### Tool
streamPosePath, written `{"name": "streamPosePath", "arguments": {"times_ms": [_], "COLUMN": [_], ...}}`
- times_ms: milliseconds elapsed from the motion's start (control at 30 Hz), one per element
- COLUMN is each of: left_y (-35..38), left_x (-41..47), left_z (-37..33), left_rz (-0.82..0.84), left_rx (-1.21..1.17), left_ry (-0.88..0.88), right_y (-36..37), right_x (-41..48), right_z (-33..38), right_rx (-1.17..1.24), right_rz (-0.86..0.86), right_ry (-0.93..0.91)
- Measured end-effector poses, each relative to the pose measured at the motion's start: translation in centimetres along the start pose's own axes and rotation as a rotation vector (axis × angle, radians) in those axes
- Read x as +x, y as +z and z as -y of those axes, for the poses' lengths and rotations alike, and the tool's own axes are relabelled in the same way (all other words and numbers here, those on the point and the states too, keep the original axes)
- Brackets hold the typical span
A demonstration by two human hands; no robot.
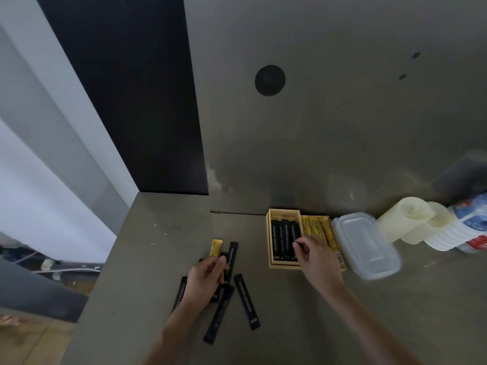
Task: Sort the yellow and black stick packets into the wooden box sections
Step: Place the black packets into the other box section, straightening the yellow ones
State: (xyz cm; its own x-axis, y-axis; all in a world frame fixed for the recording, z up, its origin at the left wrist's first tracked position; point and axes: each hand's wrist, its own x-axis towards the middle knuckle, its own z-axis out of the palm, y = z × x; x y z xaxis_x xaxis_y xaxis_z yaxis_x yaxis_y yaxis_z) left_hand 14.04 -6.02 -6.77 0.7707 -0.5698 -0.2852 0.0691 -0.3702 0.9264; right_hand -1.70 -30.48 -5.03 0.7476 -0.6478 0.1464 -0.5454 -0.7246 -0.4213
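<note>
A wooden box point(271, 264) stands against the wall; its left section holds several black stick packets point(282, 241) and its right section several yellow ones point(320, 229). My right hand point(316, 255) rests over the box's front, its fingertips pinching a black packet in the left section. My left hand point(208, 276) lies over a loose pile on the counter, its fingers closing on a black packet point(231, 256). One yellow packet point(215, 247) lies just beyond that hand. More black packets point(246, 301) are scattered near my left wrist.
A clear plastic lidded container point(369, 243) sits right of the box, touching it. Further right stand pale rolls point(411, 219) and a water bottle point(471, 227). The counter's left edge point(105, 259) drops to the floor.
</note>
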Motion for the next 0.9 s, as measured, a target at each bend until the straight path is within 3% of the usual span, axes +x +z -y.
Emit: {"name": "streamPosePath", "arguments": {"times_ms": [100, 167, 267, 400, 600, 767, 900], "left_y": [-0.8, -1.6, -2.4, -1.5, 1.8, 2.7, 1.9], "left_x": [-0.1, 0.1, 0.5, 0.3, 0.4, 0.5, 1.0], "left_z": [-0.5, -0.5, 0.2, 0.1, -2.5, -3.1, -2.2], "left_rz": [-0.049, -0.134, -0.236, -0.075, -0.079, -0.054, -0.015], "left_rx": [-0.17, -0.142, 0.137, 0.563, 0.958, 0.979, 0.803], "left_ry": [-0.049, -0.029, 0.045, 0.058, 0.059, 0.072, 0.036], "right_y": [-0.1, 0.0, 0.6, 1.2, 1.4, 1.5, 1.8], "right_x": [-1.2, -1.9, -2.5, -2.5, -2.7, -2.9, -2.9], "right_z": [-0.3, -0.7, -1.0, -0.8, -1.1, -1.0, -1.1], "right_rx": [0.081, 0.103, 0.13, 0.184, 0.214, 0.233, 0.234], "right_rz": [-0.01, 0.007, 0.013, -0.006, -0.016, -0.026, -0.031], "right_ry": [-0.009, -0.029, -0.041, -0.008, -0.007, 0.006, 0.007]}}
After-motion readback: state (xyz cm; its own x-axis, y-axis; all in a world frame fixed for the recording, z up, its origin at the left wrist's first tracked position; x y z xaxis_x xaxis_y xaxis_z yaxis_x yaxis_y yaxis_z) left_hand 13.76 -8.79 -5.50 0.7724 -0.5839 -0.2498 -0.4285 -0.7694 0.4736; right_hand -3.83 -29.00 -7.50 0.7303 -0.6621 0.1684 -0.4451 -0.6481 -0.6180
